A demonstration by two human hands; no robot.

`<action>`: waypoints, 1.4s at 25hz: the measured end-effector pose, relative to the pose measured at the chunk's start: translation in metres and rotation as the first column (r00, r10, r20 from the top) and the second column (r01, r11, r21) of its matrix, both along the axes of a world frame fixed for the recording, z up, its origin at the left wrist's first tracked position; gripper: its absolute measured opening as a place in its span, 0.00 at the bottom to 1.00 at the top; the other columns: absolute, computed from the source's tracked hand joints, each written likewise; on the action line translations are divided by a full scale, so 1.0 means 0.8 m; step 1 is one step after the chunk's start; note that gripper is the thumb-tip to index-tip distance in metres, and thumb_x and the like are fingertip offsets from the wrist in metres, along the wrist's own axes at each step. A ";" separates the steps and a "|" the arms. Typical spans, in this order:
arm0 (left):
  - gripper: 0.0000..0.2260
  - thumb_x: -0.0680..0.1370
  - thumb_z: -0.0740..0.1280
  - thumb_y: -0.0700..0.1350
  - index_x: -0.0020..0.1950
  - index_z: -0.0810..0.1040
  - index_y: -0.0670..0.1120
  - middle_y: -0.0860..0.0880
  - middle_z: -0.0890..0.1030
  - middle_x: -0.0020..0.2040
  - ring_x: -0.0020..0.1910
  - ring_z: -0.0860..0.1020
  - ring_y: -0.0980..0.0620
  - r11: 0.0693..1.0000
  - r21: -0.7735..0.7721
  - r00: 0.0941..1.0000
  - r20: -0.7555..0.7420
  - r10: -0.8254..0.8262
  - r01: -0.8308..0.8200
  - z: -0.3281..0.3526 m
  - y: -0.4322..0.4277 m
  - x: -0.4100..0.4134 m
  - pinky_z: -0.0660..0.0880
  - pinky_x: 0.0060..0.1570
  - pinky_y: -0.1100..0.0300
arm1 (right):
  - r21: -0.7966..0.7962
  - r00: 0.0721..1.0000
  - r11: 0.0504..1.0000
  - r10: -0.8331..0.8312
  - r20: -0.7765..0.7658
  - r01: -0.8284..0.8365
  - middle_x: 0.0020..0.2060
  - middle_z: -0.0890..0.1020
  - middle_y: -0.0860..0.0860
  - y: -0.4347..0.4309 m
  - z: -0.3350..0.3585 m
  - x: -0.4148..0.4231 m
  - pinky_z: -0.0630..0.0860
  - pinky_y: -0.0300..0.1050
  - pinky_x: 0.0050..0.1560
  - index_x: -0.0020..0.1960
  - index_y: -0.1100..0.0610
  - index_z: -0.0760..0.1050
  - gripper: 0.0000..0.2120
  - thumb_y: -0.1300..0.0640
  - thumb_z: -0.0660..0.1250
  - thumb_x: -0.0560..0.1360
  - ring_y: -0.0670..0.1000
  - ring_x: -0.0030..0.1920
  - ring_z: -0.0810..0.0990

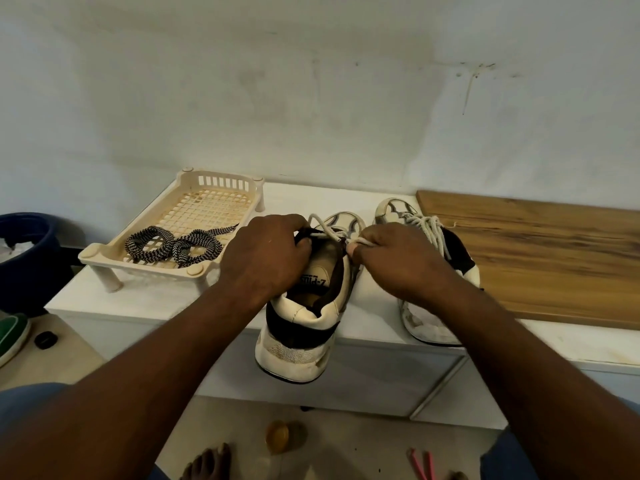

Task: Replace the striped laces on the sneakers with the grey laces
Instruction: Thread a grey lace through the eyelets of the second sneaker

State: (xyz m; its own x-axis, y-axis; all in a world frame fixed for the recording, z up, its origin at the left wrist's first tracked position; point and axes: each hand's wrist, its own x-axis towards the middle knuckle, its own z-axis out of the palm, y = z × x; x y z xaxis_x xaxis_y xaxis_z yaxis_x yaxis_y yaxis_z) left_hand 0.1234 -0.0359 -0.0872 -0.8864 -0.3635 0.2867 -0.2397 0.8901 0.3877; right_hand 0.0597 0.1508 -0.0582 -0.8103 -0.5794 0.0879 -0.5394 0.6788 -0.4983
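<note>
Two white and black sneakers stand on a white counter [166,303]. The near sneaker [301,334] points away from me, its heel over the counter's front edge. My left hand [266,254] grips the left side of its opening by the tongue. My right hand [391,261] pinches a pale grey lace [329,225] at the upper right eyelets. The second sneaker [433,323] lies to the right, partly behind my right arm, with a grey lace [427,225] through it. Black-and-white striped laces [176,245] lie coiled in a cream plastic tray [104,252].
The tray stands on short legs at the counter's left. A wooden board [540,258] lies at the right against the wall. A dark blue bin [24,258] stands left of the counter. On the floor I see a green shoe [10,336], a small jar [282,436] and a pink item [422,465].
</note>
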 end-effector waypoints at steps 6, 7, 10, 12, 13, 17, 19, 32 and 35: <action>0.12 0.80 0.63 0.56 0.60 0.81 0.59 0.52 0.85 0.52 0.50 0.81 0.47 0.999 0.030 0.999 0.011 0.031 -0.031 0.000 -0.002 -0.002 0.78 0.48 0.53 | -0.891 0.836 0.445 0.455 0.307 0.085 0.36 0.75 0.53 0.017 0.023 0.002 0.73 0.41 0.43 0.36 0.58 0.77 0.10 0.60 0.64 0.75 0.48 0.39 0.73; 0.12 0.80 0.64 0.56 0.60 0.81 0.59 0.52 0.85 0.52 0.50 0.81 0.47 0.999 0.024 0.999 0.010 0.032 -0.032 0.000 -0.001 -0.002 0.78 0.48 0.54 | -0.938 0.793 0.322 0.535 0.293 0.129 0.39 0.76 0.55 0.018 0.028 0.003 0.74 0.45 0.47 0.35 0.59 0.75 0.09 0.61 0.62 0.73 0.52 0.44 0.75; 0.12 0.80 0.64 0.56 0.60 0.82 0.57 0.51 0.84 0.53 0.51 0.81 0.47 1.000 0.016 1.000 0.003 0.023 -0.023 -0.002 0.000 -0.003 0.78 0.50 0.52 | -0.939 0.774 0.300 0.551 0.313 0.166 0.45 0.82 0.58 0.018 0.023 0.001 0.77 0.54 0.52 0.36 0.59 0.74 0.09 0.59 0.60 0.73 0.59 0.50 0.82; 0.11 0.79 0.65 0.55 0.58 0.82 0.55 0.51 0.81 0.54 0.52 0.79 0.48 0.999 0.040 1.000 -0.026 -0.004 0.005 -0.003 -0.001 -0.003 0.76 0.51 0.52 | -0.837 0.876 0.528 0.324 0.357 0.146 0.42 0.85 0.56 0.014 0.011 0.001 0.80 0.56 0.46 0.43 0.58 0.76 0.09 0.53 0.65 0.78 0.57 0.41 0.84; 0.10 0.79 0.66 0.54 0.57 0.82 0.55 0.51 0.80 0.54 0.53 0.79 0.48 0.998 0.052 0.999 -0.039 -0.016 0.018 -0.004 -0.001 -0.002 0.75 0.52 0.52 | -0.709 0.947 0.692 0.118 0.298 0.137 0.41 0.85 0.53 0.012 0.005 0.000 0.80 0.55 0.44 0.48 0.57 0.75 0.12 0.47 0.70 0.78 0.54 0.39 0.84; 0.09 0.79 0.66 0.54 0.56 0.81 0.56 0.54 0.84 0.52 0.49 0.80 0.48 0.996 0.080 0.998 -0.049 -0.032 0.036 -0.002 0.001 0.001 0.78 0.51 0.50 | -0.134 0.984 0.986 -0.120 -0.132 0.102 0.42 0.83 0.46 0.004 -0.016 0.002 0.77 0.45 0.43 0.58 0.47 0.74 0.10 0.47 0.69 0.79 0.46 0.43 0.80; 0.09 0.80 0.65 0.55 0.55 0.81 0.56 0.54 0.85 0.51 0.48 0.81 0.48 0.996 0.083 0.999 -0.044 -0.021 0.025 -0.002 0.001 0.001 0.78 0.51 0.49 | -0.026 0.979 0.997 -0.081 -0.187 0.078 0.43 0.84 0.48 0.000 -0.022 0.002 0.79 0.48 0.46 0.55 0.47 0.80 0.06 0.51 0.66 0.80 0.50 0.43 0.81; 0.09 0.80 0.64 0.54 0.59 0.80 0.58 0.52 0.84 0.53 0.51 0.81 0.46 1.000 -0.006 1.000 -0.019 -0.017 0.017 0.002 0.004 0.001 0.79 0.48 0.50 | -0.553 0.962 0.830 0.091 0.256 0.069 0.40 0.86 0.52 0.005 -0.011 -0.010 0.81 0.55 0.53 0.42 0.53 0.83 0.13 0.56 0.66 0.83 0.47 0.41 0.82; 0.10 0.80 0.64 0.53 0.60 0.80 0.58 0.52 0.84 0.54 0.52 0.81 0.47 1.000 -0.004 1.000 -0.006 -0.016 0.016 0.001 0.004 0.000 0.78 0.48 0.52 | -0.616 0.956 0.787 0.155 0.250 0.034 0.35 0.83 0.49 0.006 -0.005 -0.007 0.76 0.41 0.42 0.40 0.54 0.81 0.14 0.57 0.65 0.84 0.44 0.36 0.78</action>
